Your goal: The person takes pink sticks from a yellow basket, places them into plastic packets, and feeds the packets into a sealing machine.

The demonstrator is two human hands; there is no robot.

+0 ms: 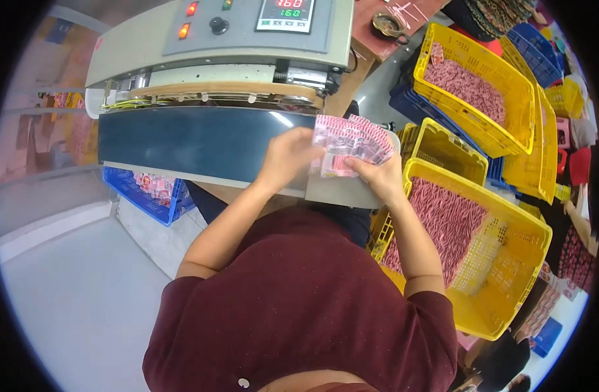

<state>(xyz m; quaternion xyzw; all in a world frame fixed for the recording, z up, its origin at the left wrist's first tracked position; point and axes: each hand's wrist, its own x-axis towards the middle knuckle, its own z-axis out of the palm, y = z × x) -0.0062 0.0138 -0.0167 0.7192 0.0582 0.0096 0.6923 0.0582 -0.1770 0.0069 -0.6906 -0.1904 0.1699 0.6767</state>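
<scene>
A fanned stack of small clear plastic packets (353, 138) with red and white printing is in my right hand (381, 178), the thumb pressed on its front. My left hand (288, 155) is at the stack's left edge, its fingers smeared by motion; whether they grip a packet I cannot make out. Both hands are in front of a band sealing machine (214, 72), near the right end of its blue front panel (195, 138). The machine's display (285, 14) shows red and green digits reading 160. Two orange switches glow beside a black knob.
To my right are yellow crates, one (508, 287) partly filled with pink-red packets and another (472, 65) stacked beyond it. A blue crate (139, 196) holding packets sits below the machine's left side. A roll of tape (389, 27) lies on a reddish table. Other people are at far right.
</scene>
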